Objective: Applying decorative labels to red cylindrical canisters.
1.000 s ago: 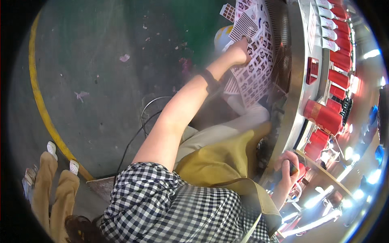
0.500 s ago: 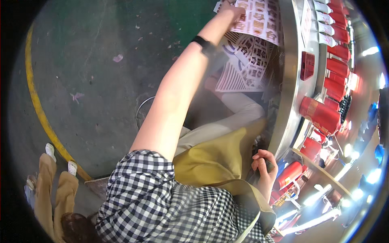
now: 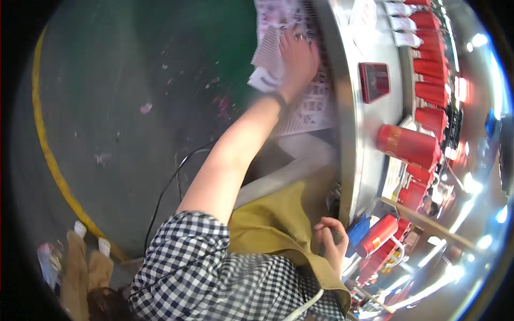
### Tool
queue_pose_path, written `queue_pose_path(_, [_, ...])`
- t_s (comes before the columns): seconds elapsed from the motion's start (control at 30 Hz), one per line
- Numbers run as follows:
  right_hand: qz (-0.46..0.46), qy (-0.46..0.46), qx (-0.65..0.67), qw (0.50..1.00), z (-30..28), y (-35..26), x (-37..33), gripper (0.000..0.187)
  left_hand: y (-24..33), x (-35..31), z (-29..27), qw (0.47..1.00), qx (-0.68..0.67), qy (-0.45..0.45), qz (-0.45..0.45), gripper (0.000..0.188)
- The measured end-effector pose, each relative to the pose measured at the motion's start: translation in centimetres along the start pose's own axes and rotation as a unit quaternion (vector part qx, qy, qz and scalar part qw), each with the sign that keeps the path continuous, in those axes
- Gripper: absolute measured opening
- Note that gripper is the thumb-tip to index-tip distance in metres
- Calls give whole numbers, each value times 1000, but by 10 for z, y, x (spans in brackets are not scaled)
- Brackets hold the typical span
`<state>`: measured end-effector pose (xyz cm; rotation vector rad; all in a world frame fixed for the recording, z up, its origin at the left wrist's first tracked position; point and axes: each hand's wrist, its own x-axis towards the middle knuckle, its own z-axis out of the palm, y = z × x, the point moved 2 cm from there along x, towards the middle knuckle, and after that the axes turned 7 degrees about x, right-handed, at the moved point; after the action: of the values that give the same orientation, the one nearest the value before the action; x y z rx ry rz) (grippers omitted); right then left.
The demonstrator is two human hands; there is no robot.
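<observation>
My left hand point(image 3: 300, 61), with a ring on a finger and a black wristband, lies over a pile of printed paper sheets point(image 3: 310, 115) beside the metal table. Its fingers look stretched out on the paper. A striped sheet point(image 3: 267, 51) and a folded white edge stick out left of the hand; motion blurs them. Close to my apron and the table's near end is my right hand point(image 3: 333, 243), its fingers curled in toward the thumb. Whatever lies between those fingers, if anything, is hidden.
On the metal table point(image 3: 350, 134) lie a dark red box-shaped device point(image 3: 375, 82) and a large red cylinder point(image 3: 408, 145). Red containers point(image 3: 431, 88) and white tubes point(image 3: 404, 24) line its far side. A black cable point(image 3: 163, 187) crosses the floor. Another person's legs point(image 3: 75, 267) show at lower left.
My left hand has come down from the top of the sheets toward their middle, and the sticker sheet it was at no longer hangs raised. My right hand stays curled. The view has shifted.
</observation>
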<state>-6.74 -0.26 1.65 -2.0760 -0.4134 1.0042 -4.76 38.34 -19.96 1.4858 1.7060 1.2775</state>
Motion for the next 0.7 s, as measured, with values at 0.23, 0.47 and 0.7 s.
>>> queue_pose_path(0.23, [-3, -22, -4, 1000, -23, 9, -17, 22, 18, -104, 105, 898, -262, -348, 55, 20])
queue_pose_path(0.47, [19, 22, 118, 993, -47, 21, -31, 22, 57, -92, 106, 823, -376, -424, 46, 25])
queue_pose_path(0.7, [9, 16, 142, 990, -61, 29, -32, 24, 41, -135, 47, 762, -436, -477, -55, 33])
